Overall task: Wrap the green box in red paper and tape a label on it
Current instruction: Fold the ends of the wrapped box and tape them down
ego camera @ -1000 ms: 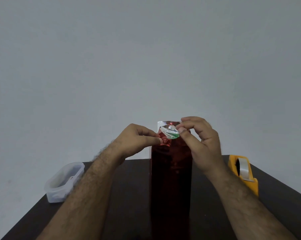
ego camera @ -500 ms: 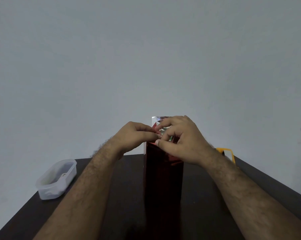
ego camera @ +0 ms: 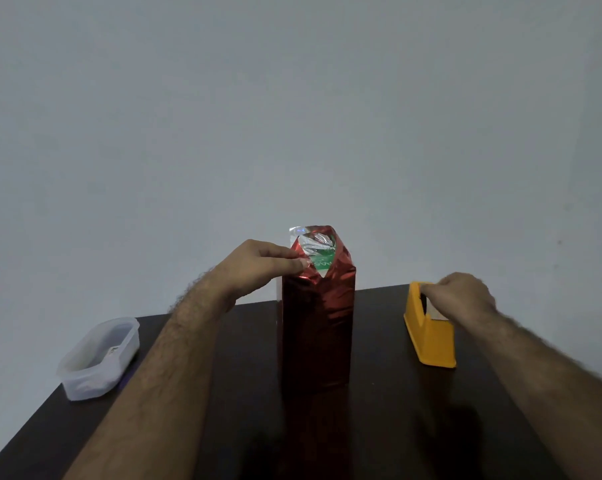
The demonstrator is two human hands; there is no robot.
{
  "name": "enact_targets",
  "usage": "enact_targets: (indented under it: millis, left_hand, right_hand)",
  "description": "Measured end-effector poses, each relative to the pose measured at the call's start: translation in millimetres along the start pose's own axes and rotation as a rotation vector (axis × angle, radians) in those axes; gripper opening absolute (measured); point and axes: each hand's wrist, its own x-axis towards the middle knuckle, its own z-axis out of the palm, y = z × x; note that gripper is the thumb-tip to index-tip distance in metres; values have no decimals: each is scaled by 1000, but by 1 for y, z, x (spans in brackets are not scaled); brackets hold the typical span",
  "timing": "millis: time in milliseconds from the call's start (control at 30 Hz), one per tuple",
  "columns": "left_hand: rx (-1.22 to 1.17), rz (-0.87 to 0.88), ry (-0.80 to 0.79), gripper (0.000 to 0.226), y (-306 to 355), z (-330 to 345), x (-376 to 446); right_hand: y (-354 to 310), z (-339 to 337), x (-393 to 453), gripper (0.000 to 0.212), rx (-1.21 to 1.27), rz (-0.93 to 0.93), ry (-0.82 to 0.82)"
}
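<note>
Closing the top flaps of the shiny red foil paper (ego camera: 318,327) around the upright green box (ego camera: 322,264), left hand (ego camera: 258,268) pinching the fold, right hand (ego camera: 460,297) curled on the yellow tape dispenser (ego camera: 429,337) alongside; next move likely needs a tape strip pulled across.

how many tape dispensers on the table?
1. The yellow tape dispenser stands on the dark table, right of the wrapped box, with the right hand at its top. The clear tub on the left may hide small items.
</note>
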Motion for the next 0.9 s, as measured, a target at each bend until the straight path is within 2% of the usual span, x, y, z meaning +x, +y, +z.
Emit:
enact_targets:
  millis: [67,167,267,333,500,700,900]
  left_hand:
    - [-10,7,12,9,1,2,1]
    - [-29,5,31,16,1,4,2]
    - [-36,-15,38,22,-2,3,4]
    - [-40,-21,38,22,-4,1,4]
    - [-52,-29,31,21,-1,3,3]
    - [-35,-55,43,20,-2,3,2]
    - [-17,-81,48,17,-2,2,2]
  right_hand:
    - [14,-9,5,36,-70,165,-47]
    - [28,-19,7,31,107,342,-182]
    - [30,-20,7,21,228,434,-319]
    - [26,-18,8,25,248,461,-347]
    - [23,-7,12,53,345,526,-402]
    - [13,-3,13,70,389,518,-371]
    - [-1,1,0,69,606,604,-301]
